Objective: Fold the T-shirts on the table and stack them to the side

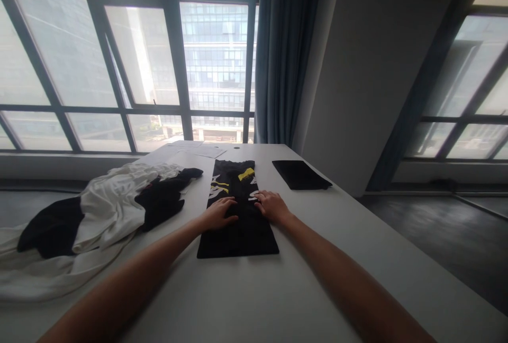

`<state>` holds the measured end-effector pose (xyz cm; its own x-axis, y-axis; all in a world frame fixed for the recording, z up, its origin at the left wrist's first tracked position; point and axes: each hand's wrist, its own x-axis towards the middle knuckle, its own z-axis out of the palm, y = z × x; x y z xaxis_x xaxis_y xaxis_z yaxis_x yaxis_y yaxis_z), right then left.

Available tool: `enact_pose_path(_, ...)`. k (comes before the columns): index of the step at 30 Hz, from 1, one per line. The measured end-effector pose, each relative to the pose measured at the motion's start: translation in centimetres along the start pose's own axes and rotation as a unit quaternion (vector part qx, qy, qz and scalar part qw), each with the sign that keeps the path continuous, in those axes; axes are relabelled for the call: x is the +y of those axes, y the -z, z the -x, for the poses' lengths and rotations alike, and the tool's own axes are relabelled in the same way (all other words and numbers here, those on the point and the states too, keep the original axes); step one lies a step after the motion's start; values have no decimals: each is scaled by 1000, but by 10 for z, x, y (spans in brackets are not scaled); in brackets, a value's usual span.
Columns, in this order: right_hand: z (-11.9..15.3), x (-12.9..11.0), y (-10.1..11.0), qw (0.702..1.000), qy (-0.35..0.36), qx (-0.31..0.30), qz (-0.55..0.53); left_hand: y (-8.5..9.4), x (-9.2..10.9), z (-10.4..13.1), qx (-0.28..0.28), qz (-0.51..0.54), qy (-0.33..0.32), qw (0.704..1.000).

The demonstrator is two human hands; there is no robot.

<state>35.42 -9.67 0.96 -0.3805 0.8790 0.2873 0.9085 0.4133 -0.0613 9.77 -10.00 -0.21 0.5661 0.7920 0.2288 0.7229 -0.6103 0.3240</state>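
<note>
A black garment (238,234) with white and yellow print on its far half lies flat on the white table, folded into a long narrow shape. My left hand (219,213) rests on its left side, palm down with the fingers apart. On its right edge lies my right hand (272,206), fingers spread over the cloth beside the white print. Neither hand grips the cloth.
White and black garments (115,208) lie in a loose pile at the left. A folded black cloth (300,174) is at the table's (337,247) right edge. Paper sheets (202,149) lie at the far end, before the windows and a curtain (283,57).
</note>
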Motion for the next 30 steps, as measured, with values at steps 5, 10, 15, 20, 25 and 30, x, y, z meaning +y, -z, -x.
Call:
enact_pose_path(5, 23, 12, 10, 997, 48, -20, -57, 19, -26, 48, -37, 73, -60, 995)
enact_pose_path(10, 33, 16, 19, 975, 82, -65, -197, 43, -33, 73, -131, 145, -74, 978)
enact_pose_path(15, 39, 13, 33, 954, 98, -126, -252, 58, -34, 81, -201, 137, -75, 967)
enact_pose_path(20, 41, 4, 32, 941, 123, -121, -291, 53, -32, 81, -154, 143, -63, 976)
enact_pose_path(25, 38, -5, 27, 905, 120, -12, -407, 51, -20, 74, -17, 193, -90, 977)
enact_pose_path(30, 37, -2, 33, 904, 70, 62, -418, 66, -12, 74, 94, 228, -68, 967)
